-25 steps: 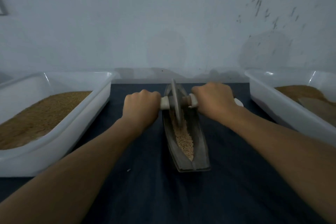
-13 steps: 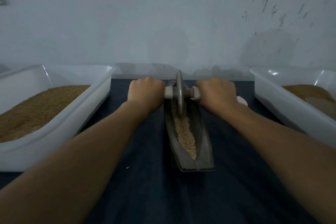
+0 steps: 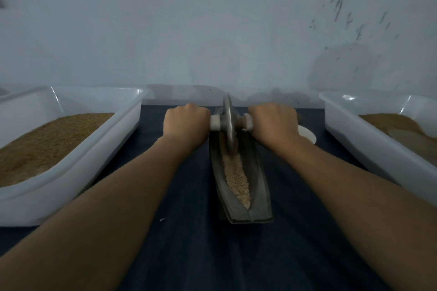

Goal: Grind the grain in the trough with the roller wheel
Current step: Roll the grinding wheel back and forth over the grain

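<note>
Your L hand & R hand each fist round an end of the axle, one per side to keep the roller wheel upright w/ even press. Wheel's at far end of trough, on the grain. Fingertips hidden; white obj behind R wrist unclear

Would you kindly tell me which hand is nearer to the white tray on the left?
Left. The left hand grips the handle just right of that tray, a strip of dark cloth between them; the right hand grips the handle's other end, beyond the roller wheel.
</note>
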